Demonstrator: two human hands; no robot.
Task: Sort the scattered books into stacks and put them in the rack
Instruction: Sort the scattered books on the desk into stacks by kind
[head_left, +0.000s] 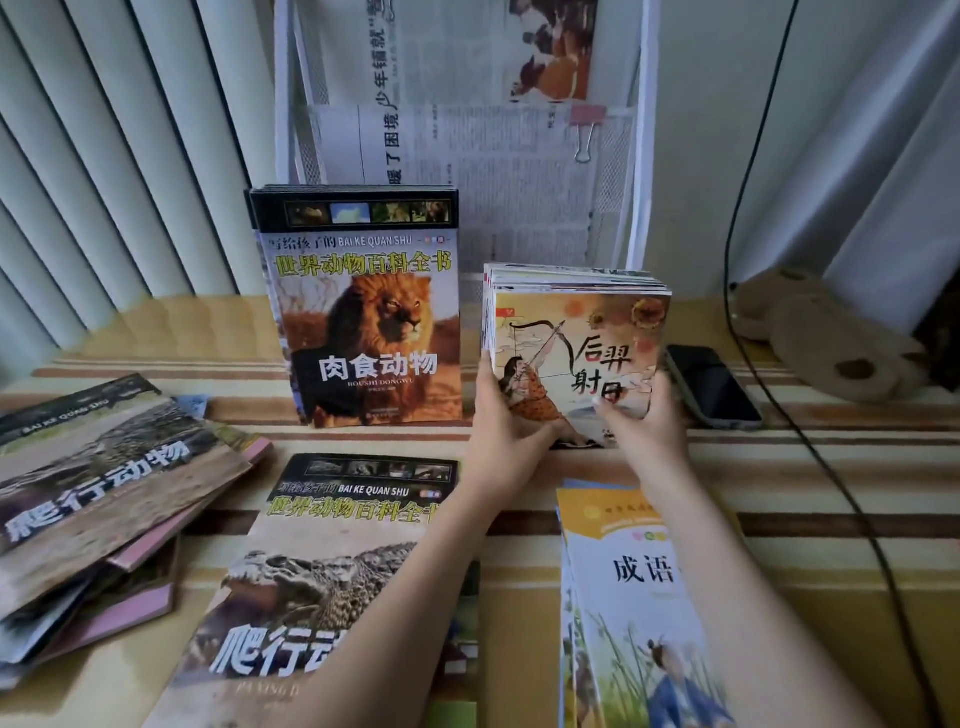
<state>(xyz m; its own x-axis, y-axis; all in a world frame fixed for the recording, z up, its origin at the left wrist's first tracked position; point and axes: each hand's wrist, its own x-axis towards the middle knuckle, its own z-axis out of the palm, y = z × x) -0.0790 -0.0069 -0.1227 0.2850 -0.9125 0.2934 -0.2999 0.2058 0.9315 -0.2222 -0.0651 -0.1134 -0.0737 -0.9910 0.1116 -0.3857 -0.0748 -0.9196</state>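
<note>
While both hands, left (506, 415) and right (641, 418), clasp the thin picture-book stack (574, 353) right of the lion encyclopedia (369, 332), loose glossy covers likely slide; gripping lower corners suits.

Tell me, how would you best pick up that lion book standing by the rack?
Probably by its two long side edges, one hand on each, coming from the front. The lion book stands upright with more books behind it, leaning back toward the white rack, so its sides are exposed. A top-edge grip would take one book and could tip the rest.
</note>
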